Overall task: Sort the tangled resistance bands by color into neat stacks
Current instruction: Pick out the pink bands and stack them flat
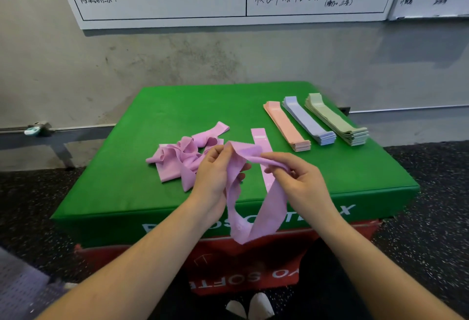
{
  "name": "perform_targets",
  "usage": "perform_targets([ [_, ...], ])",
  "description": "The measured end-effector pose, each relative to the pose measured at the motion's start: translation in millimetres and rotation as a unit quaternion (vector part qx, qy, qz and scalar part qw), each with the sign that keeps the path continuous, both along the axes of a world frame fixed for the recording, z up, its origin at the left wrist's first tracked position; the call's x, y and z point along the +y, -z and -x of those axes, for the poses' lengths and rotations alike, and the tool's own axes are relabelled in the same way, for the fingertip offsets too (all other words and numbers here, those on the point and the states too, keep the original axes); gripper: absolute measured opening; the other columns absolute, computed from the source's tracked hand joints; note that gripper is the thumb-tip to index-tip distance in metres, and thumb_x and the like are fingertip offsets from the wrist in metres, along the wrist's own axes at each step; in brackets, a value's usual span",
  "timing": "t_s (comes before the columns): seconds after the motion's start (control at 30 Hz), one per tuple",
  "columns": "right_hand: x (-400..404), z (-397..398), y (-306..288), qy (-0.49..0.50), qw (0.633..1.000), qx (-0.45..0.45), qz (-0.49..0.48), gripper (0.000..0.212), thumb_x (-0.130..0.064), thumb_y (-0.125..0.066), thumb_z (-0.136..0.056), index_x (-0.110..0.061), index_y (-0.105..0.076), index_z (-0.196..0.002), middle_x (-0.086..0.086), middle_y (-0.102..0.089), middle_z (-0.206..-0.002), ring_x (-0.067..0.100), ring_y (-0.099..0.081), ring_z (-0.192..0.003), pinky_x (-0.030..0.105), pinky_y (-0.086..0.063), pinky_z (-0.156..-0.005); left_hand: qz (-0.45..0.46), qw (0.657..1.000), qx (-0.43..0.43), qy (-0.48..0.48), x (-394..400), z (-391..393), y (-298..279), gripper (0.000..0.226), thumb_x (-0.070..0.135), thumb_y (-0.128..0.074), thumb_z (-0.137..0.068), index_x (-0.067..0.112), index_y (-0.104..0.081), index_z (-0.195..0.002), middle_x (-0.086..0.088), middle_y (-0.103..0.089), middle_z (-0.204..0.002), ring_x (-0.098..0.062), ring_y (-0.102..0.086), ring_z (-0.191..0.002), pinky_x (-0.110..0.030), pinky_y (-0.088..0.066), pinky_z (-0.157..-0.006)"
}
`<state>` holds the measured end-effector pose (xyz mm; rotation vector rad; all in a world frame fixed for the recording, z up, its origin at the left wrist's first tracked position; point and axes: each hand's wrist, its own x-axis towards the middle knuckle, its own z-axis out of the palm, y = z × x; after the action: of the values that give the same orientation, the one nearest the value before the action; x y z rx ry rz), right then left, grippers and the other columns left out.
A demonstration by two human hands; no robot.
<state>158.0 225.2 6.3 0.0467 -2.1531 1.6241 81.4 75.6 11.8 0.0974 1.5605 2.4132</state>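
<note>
Over the green box (152, 106), left hand (215, 175) and right hand (302, 180) pinch a purple band (256, 218).

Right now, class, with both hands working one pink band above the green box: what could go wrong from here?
1. The held pink band hangs twisted past the green box's front edge; laid down so, it may not lie flat on the started pink strip.
2. The right hand, reaching over, could nudge the peach stack.
3. The left hand may drag the pink tangle.
</note>
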Motion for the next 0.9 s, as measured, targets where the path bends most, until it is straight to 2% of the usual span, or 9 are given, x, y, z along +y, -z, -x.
perform_targets([
  [0.07, -5.4, -7.4, 4.5, 0.000, 1.000, 0.000, -0.021, 0.041, 0.001, -0.058, -0.095, -0.036, -0.071, -0.106, -0.018, -0.072, -0.090, 0.010, -0.055, -0.064, 0.011, -0.037, -0.056, -0.024, 1.000, -0.017, -0.006, -0.6, -3.9, 1.8, 0.018, 0.024, -0.057, -0.100, 0.009, -0.059, -0.109, -0.004, -0.073, -0.083, -0.017, -0.066, -0.071, -0.034, -0.045, -0.069],
  [0.17, -13.2, -12.1, 11.3, -0.015, 0.999, -0.027, -0.022, 0.036, -0.001, -0.061, -0.093, -0.034, -0.070, -0.104, -0.015, -0.069, -0.091, -0.001, -0.056, -0.073, 0.011, -0.043, -0.065, -0.031, 0.999, -0.026, -0.010, -1.9, -10.4, 6.3, 0.016, 0.026, -0.057, -0.100, 0.012, -0.060, -0.107, -0.003, -0.071, -0.081, -0.016, -0.064, -0.074, -0.034, -0.045, -0.071],
  [0.3, -19.6, -11.7, 18.0, -0.060, 0.990, -0.107, 0.067, 0.015, -0.022, -0.075, -0.087, -0.023, -0.073, -0.101, -0.013, -0.070, -0.092, 0.007, -0.060, -0.081, 0.018, -0.050, -0.073, -0.036, 0.999, -0.032, -0.010, -1.4, -20.2, 6.0, 0.012, 0.025, -0.058, -0.099, 0.016, -0.059, -0.092, 0.000, -0.067, -0.071, -0.012, -0.060, -0.062, -0.024, -0.047, -0.056],
  [0.37, -22.5, -12.1, 19.2, -0.057, 0.985, -0.102, 0.127, 0.021, -0.032, -0.080, -0.082, -0.017, -0.071, -0.093, -0.009, -0.069, -0.085, 0.005, -0.061, -0.079, 0.018, -0.049, -0.073, -0.019, 0.999, -0.016, -0.037, -0.5, -22.2, 7.3, 0.016, 0.023, -0.058, -0.099, 0.018, -0.059, -0.084, 0.000, -0.066, -0.071, -0.015, -0.060, -0.066, -0.027, -0.049, -0.062],
  [0.47, -25.6, -12.0, 21.0, -0.018, 0.987, -0.073, 0.141, 0.017, -0.020, -0.077, -0.085, -0.010, -0.065, -0.090, -0.002, -0.070, -0.087, 0.007, -0.064, -0.081, 0.019, -0.050, -0.077, 0.029, 0.996, 0.031, -0.075, -0.4, -24.1, 15.5, 0.029, 0.024, -0.060, -0.099, 0.027, -0.061, -0.070, -0.001, -0.055, -0.075, -0.020, -0.047, -0.081, -0.037, -0.041, -0.078],
  [0.67, -25.0, -14.2, 20.8, -0.004, 0.971, -0.152, 0.187, 0.030, -0.027, -0.073, -0.089, -0.024, -0.056, -0.114, 0.004, -0.071, -0.087, 0.017, -0.069, -0.086, 0.029, -0.055, -0.083, 0.107, 0.983, 0.124, -0.078, -0.4, -36.9, 20.7, 0.021, 0.027, -0.056, -0.100, 0.020, -0.058, -0.081, 0.009, -0.060, -0.080, -0.011, -0.052, -0.077, -0.033, -0.045, -0.080],
  [0.73, -23.1, -16.4, 19.1, -0.013, 0.965, -0.170, 0.198, 0.005, -0.025, -0.068, -0.093, -0.020, -0.067, -0.094, -0.001, -0.070, -0.081, 0.017, -0.066, -0.083, 0.031, -0.054, -0.082, 0.129, 0.977, 0.152, -0.069, -2.3, -38.4, 21.1, 0.016, 0.024, -0.055, -0.100, 0.020, -0.061, -0.086, 0.002, -0.069, -0.096, -0.013, -0.058, -0.086, -0.035, -0.049, -0.084],
  [0.8, -21.8, -17.9, 17.1, -0.017, 0.959, -0.166, 0.230, 0.016, -0.019, -0.062, -0.096, -0.016, -0.065, -0.081, 0.000, -0.066, -0.079, 0.016, -0.061, -0.081, 0.031, -0.051, -0.077, 0.149, 0.970, 0.182, -0.058, -5.2, -39.5, 20.4, 0.013, 0.020, -0.056, -0.100, 0.019, -0.061, -0.087, -0.004, -0.069, -0.104, -0.010, -0.061, -0.086, -0.030, -0.051, -0.084],
  [0.9, -17.6, -17.3, 11.4, 0.005, 0.947, -0.143, 0.286, 0.017, -0.013, -0.054, -0.100, -0.015, -0.062, -0.084, -0.003, -0.064, -0.078, 0.012, -0.057, -0.077, 0.027, -0.045, -0.071, 0.180, 0.958, 0.221, -0.036, -8.1, -43.5, 21.7, 0.014, 0.015, -0.060, -0.098, 0.018, -0.061, -0.084, 0.007, -0.068, -0.111, 0.000, -0.063, -0.085, -0.017, -0.049, -0.080],
])
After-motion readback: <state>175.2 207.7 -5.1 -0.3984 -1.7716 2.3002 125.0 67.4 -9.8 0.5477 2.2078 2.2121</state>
